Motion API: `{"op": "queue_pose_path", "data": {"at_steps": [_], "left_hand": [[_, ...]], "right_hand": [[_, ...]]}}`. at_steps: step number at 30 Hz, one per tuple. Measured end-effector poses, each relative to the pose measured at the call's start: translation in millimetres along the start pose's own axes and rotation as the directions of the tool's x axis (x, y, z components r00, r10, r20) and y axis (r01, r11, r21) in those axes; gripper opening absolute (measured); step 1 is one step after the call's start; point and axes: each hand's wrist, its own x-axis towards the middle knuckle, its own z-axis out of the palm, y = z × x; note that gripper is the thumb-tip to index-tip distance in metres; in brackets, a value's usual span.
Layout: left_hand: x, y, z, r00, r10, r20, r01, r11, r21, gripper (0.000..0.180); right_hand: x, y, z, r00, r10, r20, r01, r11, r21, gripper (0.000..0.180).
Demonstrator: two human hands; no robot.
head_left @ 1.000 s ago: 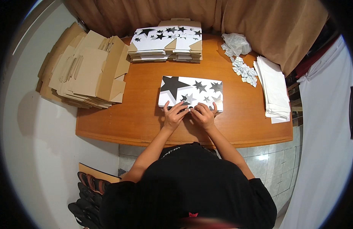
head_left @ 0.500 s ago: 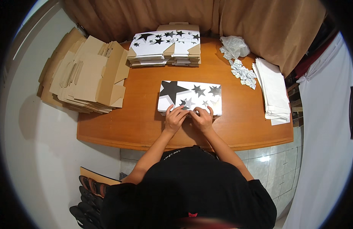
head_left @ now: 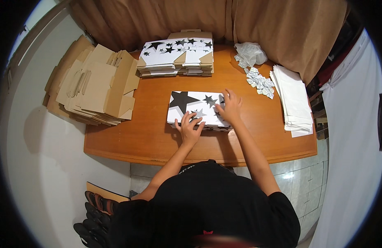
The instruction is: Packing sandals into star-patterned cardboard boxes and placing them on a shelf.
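Head view | left hand [head_left: 189, 131], right hand [head_left: 230, 110] loosely spread | star-patterned box [head_left: 201, 107] beneath them, contents hidden | wooden bench [head_left: 149, 126] below | brown curtain [head_left: 158, 17] beyond

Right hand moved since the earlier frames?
Yes. Against the desk, the right hand has shifted rightward and farther from the near edge, from beside the left hand to the star-print box's right end.

I watched remotely through a head-worn fisheye, facing down over the black shirt [head_left: 224, 198] onto the table [head_left: 135, 138] close below.
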Motion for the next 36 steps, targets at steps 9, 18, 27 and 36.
{"op": "queue_pose_path", "data": {"at_steps": [9, 18, 27, 36], "left_hand": [[-6.9, 5.7, 1.9, 0.919, -0.363, -0.154, 0.371, 0.928, 0.024, 0.011], [-41.0, -36.9, -10.6, 0.586, -0.809, -0.042, 0.661, 0.507, -0.554, 0.06], [-101.3, 14.0, -24.8, 0.684, -0.551, 0.478, 0.676, 0.233, -0.699, 0.066], [-195.6, 11.3, -78.4, 0.656, -0.51, 0.557, 0.714, 0.178, -0.677, 0.074]], "right_hand": [[2.8, 13.0, -26.4, 0.886, 0.151, 0.439, -0.098, 0.985, -0.142, 0.044], [-37.4, 15.4, -44.6, 0.537, 0.063, 0.841, -0.309, 0.942, 0.127, 0.06], [-127.4, 27.0, 15.2, 0.575, -0.015, 0.818, -0.706, 0.497, 0.505, 0.063], [-214.5, -57.7, -57.5, 0.54, -0.07, 0.839, -0.84, 0.01, 0.542, 0.072]]}}
